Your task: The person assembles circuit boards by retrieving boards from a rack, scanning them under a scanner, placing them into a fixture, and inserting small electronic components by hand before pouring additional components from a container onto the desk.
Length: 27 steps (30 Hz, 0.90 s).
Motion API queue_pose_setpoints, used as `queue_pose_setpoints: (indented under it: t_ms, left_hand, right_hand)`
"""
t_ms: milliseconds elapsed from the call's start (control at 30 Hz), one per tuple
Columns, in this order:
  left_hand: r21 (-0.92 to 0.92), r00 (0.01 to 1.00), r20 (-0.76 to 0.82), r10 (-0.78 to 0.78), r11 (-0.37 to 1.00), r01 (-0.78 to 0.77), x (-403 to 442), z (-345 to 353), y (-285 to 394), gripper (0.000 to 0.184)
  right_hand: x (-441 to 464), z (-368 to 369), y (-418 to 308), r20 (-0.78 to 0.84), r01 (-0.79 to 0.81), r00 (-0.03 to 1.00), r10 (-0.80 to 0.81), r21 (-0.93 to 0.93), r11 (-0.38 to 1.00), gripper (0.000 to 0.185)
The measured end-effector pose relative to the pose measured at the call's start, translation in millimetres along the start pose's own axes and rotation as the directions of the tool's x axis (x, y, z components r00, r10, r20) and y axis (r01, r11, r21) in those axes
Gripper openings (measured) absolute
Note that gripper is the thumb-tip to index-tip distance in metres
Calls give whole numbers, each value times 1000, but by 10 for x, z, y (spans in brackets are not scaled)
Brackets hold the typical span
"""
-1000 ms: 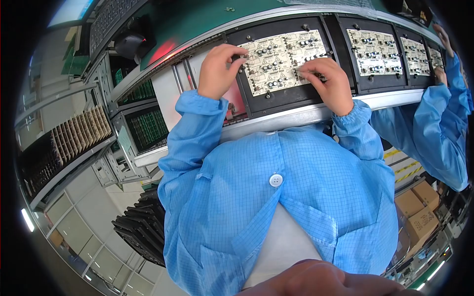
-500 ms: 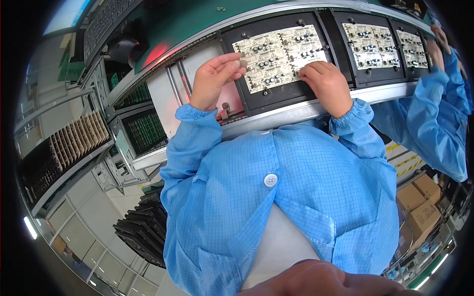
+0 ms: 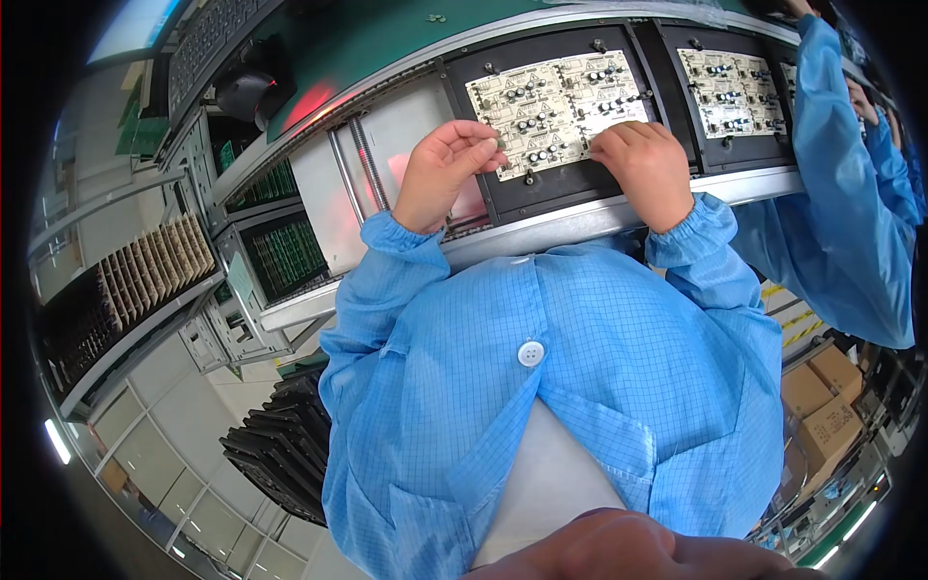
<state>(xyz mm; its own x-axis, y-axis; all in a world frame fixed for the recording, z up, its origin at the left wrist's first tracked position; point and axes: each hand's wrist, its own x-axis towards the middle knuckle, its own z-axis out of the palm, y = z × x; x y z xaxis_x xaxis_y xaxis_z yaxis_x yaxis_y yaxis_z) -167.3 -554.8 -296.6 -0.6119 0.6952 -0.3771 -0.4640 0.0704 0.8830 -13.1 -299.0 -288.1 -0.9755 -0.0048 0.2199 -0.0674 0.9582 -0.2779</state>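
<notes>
My left hand [image 3: 445,176] is beside the left edge of a pale circuit board [image 3: 570,114], thumb and fingertips pinched together. Between them is a small greenish component, mostly hidden by the fingers. Over the board's lower right edge is my right hand [image 3: 646,172], its fingers closed and pointing down at the board. Whatever its fingertips hold, if anything, is hidden. The board lies in a black carrier frame [image 3: 570,188] with small black knobs around it. Dark cylindrical capacitors stand in rows on the board.
The frame sits on a metal rail [image 3: 570,215]. A second board [image 3: 732,92] in a black frame lies to the right, near a co-worker's blue sleeve [image 3: 829,106]. A black scanner-like device [image 3: 249,89] and a keyboard [image 3: 217,43] are at upper left. Racked boards [image 3: 155,271] stand left.
The carrier frames have shifted slightly right along the rail. My left hand has moved right and a little down, staying beside the board. The co-worker's arm now reaches farther up.
</notes>
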Motion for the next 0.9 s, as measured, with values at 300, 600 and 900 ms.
queue_pose_setpoints:
  t_ms: [300, 600, 900]
  left_hand:
    - [-28, 995, 100, 26, 999, -24, -56, 199, -85, 16]
    - [-98, 996, -52, 72, 992, -76, -26, -14, -98, 19]
    - [-87, 994, -105, 43, 995, -53, -25, -132, -144, 22]
  right_hand:
    - [291, 148, -428, -21, -85, 990, 142, 711, 698, 16]
    - [432, 381, -329, -126, -35, 982, 140, 608, 793, 13]
    - [563, 626, -288, -194, 117, 980, -43, 383, 916, 13]
